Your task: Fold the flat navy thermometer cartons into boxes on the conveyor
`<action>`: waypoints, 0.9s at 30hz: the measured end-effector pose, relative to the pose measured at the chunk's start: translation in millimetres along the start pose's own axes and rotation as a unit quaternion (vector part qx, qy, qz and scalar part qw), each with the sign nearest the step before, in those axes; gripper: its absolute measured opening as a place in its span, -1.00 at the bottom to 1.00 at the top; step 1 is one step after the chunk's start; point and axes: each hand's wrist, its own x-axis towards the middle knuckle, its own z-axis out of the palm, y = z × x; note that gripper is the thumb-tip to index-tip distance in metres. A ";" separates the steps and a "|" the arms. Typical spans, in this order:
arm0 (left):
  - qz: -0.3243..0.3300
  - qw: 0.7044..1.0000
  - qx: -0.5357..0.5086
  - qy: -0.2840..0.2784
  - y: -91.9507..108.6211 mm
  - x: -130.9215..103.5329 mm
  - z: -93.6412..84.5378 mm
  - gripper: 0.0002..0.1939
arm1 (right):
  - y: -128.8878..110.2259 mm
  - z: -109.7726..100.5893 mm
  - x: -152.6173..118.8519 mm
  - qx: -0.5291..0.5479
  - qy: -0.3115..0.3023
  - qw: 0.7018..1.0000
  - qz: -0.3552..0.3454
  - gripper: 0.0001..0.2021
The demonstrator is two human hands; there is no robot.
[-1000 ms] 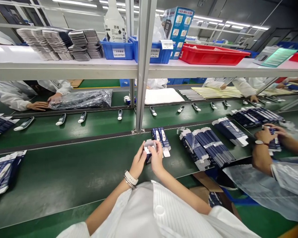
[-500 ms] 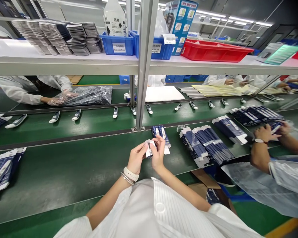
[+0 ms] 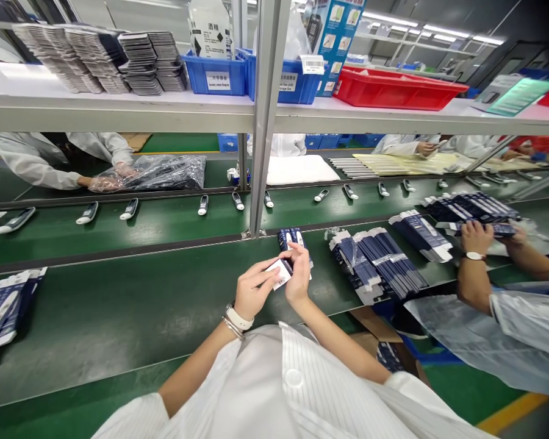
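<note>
Between my two hands is a small box [image 3: 281, 274], its white end with a dark printed mark facing me. My left hand [image 3: 254, 291] has its fingers and thumb closed on the box's left side. My right hand [image 3: 299, 275] wraps round the right side, hiding most of the box's dark body. Just beyond my fingers, two blue boxes [image 3: 289, 236] with a white device pictured on them lie side by side on the green work surface [image 3: 141, 323].
White devices [image 3: 203, 205] lie spaced along the green belt. Bundled flat blue cartons [image 3: 391, 262] lie right, printed cartons [image 3: 4, 308] far left. A metal post [image 3: 261, 122] rises ahead under the shelf [image 3: 119, 116]. A co-worker's hands [image 3: 478, 238] hold a carton at right.
The box between my hands has turned, showing more of its white end. My right hand now wraps further round it. The devices on the belt have shifted left.
</note>
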 end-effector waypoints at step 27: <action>-0.144 0.983 -0.111 -0.016 4.4 3.8 11.1 -0.76 | -7.3 -18.2 -3.5 -0.061 -0.021 0.998 -0.023 -0.57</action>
